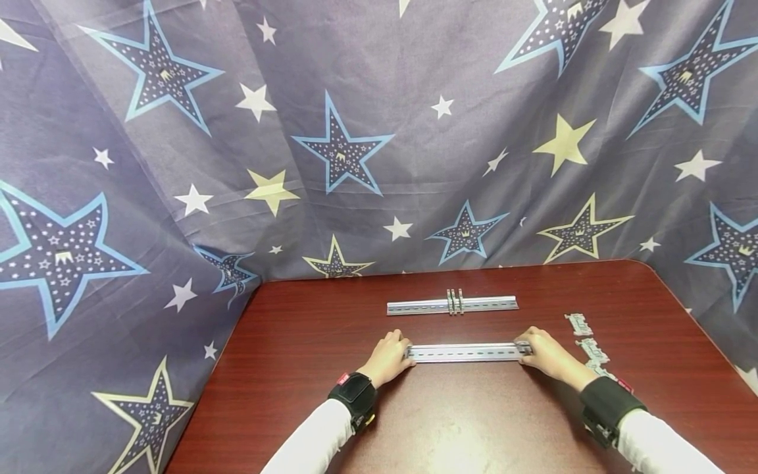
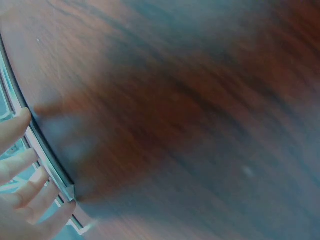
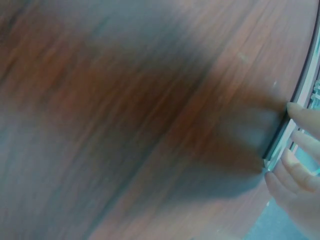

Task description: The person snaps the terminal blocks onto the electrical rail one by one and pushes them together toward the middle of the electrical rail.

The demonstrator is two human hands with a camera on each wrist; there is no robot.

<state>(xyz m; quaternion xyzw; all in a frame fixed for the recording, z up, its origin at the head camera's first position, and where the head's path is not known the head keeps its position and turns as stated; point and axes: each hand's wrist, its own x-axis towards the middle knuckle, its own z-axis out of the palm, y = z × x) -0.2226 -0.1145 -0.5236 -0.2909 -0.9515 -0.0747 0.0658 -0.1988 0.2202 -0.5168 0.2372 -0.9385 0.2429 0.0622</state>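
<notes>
Slotted metal rail [image 1: 464,353], roughly parallel to the far edge of the table [image 1: 296,329], gripped at opposite ends by the left hand [image 1: 387,357] and right hand [image 1: 547,355]; presumably light, stiff and slippery, best held at both ends.

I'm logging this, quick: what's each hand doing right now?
Left hand: holding the near metal rail by its left end.
Right hand: holding the same rail by its right end.
</notes>
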